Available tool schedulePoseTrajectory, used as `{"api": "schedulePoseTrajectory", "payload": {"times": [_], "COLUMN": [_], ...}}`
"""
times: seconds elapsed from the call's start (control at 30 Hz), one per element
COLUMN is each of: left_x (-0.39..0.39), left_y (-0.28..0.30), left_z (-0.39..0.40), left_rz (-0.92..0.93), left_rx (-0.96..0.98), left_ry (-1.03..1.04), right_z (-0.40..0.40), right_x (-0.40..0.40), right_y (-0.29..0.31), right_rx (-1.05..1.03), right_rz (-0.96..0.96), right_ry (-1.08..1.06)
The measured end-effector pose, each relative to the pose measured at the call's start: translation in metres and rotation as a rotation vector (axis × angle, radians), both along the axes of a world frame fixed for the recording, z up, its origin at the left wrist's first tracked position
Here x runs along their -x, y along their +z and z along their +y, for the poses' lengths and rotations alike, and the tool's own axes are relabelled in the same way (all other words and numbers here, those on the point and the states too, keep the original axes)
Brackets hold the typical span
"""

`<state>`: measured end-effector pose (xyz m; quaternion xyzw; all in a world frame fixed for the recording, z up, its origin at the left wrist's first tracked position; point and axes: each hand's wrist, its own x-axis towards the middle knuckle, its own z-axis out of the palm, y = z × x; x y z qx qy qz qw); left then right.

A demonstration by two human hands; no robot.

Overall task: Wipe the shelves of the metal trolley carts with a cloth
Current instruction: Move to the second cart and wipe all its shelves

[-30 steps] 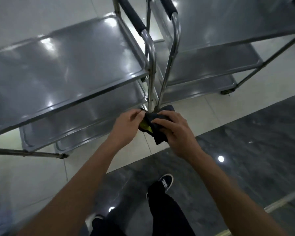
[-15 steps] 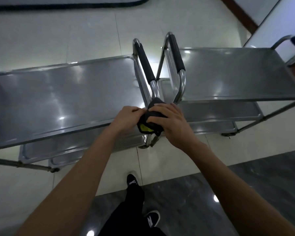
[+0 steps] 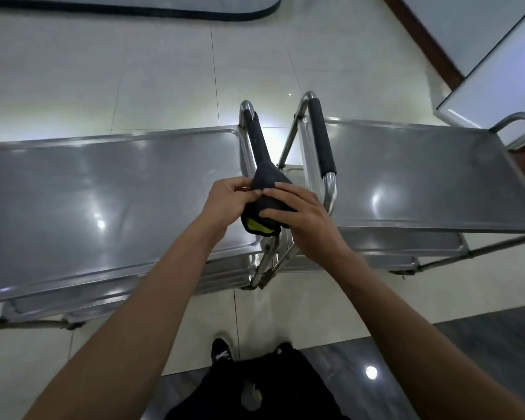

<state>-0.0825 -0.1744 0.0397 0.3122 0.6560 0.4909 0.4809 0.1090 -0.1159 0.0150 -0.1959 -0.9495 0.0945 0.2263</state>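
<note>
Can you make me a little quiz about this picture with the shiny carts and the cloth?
1. True or false: the cloth is lying flat on a shelf.
2. How many carts stand side by side? A) one B) two C) four
3. Fill in: both hands hold the ____.

Key:
1. False. The left hand and right hand hold it bunched up, above the gap between the left cart and right cart.
2. B
3. cloth

Left hand: your fingers curl and pinch the cloth.
Right hand: your fingers wrap it too.
Arms: both reach forward, hands touching.
</note>
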Motion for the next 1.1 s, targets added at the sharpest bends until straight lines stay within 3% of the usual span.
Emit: {"api": "schedulePoseTrajectory", "payload": {"times": [0.2,0.27,0.4,0.63,0.77,0.97,1.03,1.1], "left_x": [-0.003,-0.004,-0.002,0.008,0.011,0.014,0.014,0.013], "left_y": [0.000,0.000,-0.003,-0.010,-0.022,-0.041,-0.051,-0.063], "left_z": [0.058,0.075,0.098,0.106,0.104,0.110,0.115,0.117], "left_rz": [0.030,0.021,0.025,0.006,-0.018,-0.129,-0.074,0.113], "left_rx": [-0.034,-0.032,0.004,0.006,0.039,0.070,0.112,0.222], "left_ry": [0.138,0.193,0.235,0.304,0.397,0.561,0.592,0.570], "right_z": [0.061,0.076,0.108,0.146,0.150,0.170,0.177,0.175], "right_x": [0.000,-0.001,0.002,0.040,0.052,0.055,0.058,0.062], "right_y": [-0.022,-0.029,-0.030,-0.028,-0.034,-0.031,-0.030,-0.036], "right_rx": [-0.033,0.140,0.702,0.969,0.956,0.790,0.705,0.694], "right_rz": [0.121,0.162,0.229,0.069,0.035,0.211,0.183,0.033], "right_ry": [-0.047,-0.161,-0.376,-0.276,-0.320,-0.416,-0.425,-0.403]}}
